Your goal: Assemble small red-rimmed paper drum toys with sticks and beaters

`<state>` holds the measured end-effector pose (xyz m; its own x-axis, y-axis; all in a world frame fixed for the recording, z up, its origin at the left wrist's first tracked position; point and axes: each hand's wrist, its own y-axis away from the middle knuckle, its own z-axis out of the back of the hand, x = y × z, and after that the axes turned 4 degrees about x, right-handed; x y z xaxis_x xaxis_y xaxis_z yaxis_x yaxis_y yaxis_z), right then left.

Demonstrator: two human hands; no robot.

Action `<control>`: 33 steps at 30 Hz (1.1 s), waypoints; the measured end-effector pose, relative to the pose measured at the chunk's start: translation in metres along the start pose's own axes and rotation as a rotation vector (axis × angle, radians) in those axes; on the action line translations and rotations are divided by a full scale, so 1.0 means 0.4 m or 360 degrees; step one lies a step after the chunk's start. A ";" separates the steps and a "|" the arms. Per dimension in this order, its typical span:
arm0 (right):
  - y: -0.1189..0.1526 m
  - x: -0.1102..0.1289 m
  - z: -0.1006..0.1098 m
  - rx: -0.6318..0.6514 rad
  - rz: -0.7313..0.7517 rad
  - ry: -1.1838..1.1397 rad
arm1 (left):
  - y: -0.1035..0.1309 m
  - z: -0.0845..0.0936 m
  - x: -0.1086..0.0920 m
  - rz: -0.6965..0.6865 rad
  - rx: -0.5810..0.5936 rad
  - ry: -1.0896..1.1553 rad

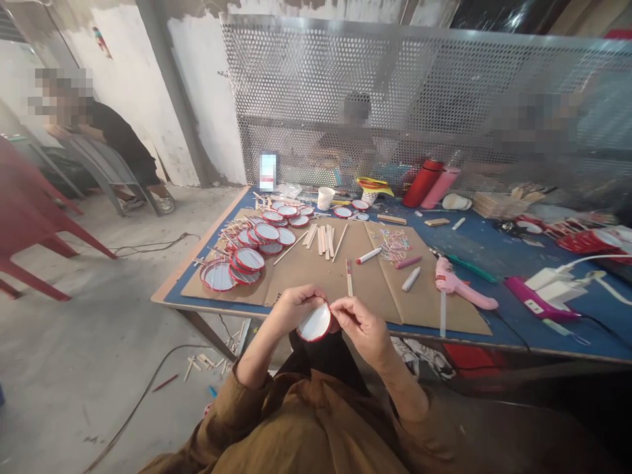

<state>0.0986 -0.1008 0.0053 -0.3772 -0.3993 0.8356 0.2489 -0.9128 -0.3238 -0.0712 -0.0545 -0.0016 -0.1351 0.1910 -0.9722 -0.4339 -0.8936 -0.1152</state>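
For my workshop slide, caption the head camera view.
Left hand holds a red-rimmed white disc, right hand at its edge; similar discs heaped on cardboard.

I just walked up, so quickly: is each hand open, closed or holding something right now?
Left hand: closed, holding a red-rimmed white disc.
Right hand: pinched closed at the disc's edge; whether it grips anything cannot be told.

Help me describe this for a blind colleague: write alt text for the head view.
A person's left hand holds a red-rimmed white disc while the right hand touches its rim. Beyond, on cardboard over a blue table, lie piled similar discs, wooden sticks, markers and a pink glue gun.
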 end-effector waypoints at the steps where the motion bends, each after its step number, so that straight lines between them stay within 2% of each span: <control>1: 0.001 -0.006 -0.002 0.0005 -0.0027 -0.0064 | 0.000 -0.002 -0.001 0.0004 -0.0008 -0.0022; 3: 0.005 -0.019 -0.005 -0.0066 -0.0062 -0.0093 | 0.001 -0.009 -0.003 0.0009 -0.0066 -0.0103; 7: 0.021 -0.024 -0.005 -0.0432 0.0024 0.0240 | -0.001 -0.024 -0.010 0.0030 -0.0202 -0.0255; 8: 0.027 -0.018 -0.006 -0.0430 0.0105 0.0354 | -0.001 -0.027 -0.011 0.0040 -0.0207 -0.0266; 11: 0.041 0.006 -0.014 -0.0238 0.0324 0.0725 | -0.003 -0.029 -0.013 0.0059 -0.0217 -0.0290; 15: 0.044 0.016 -0.033 -0.0154 0.0344 0.1059 | 0.000 -0.027 -0.011 0.0002 -0.0233 -0.0352; 24: 0.049 -0.005 -0.041 -0.0203 0.0410 0.1323 | 0.006 -0.022 -0.014 -0.0002 -0.0144 -0.0405; 29: 0.055 -0.007 -0.050 -0.0240 0.0455 0.1300 | 0.003 -0.021 -0.006 0.0002 -0.0134 -0.0371; 33: 0.063 -0.003 -0.049 -0.0316 0.0506 0.1204 | 0.008 -0.015 -0.007 0.0000 -0.0018 -0.0174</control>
<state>0.0879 -0.1249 -0.0123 -0.8292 -0.5250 0.1918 0.3097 -0.7172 -0.6242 -0.0669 -0.0604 -0.0004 -0.2315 0.2339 -0.9443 -0.4243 -0.8978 -0.1183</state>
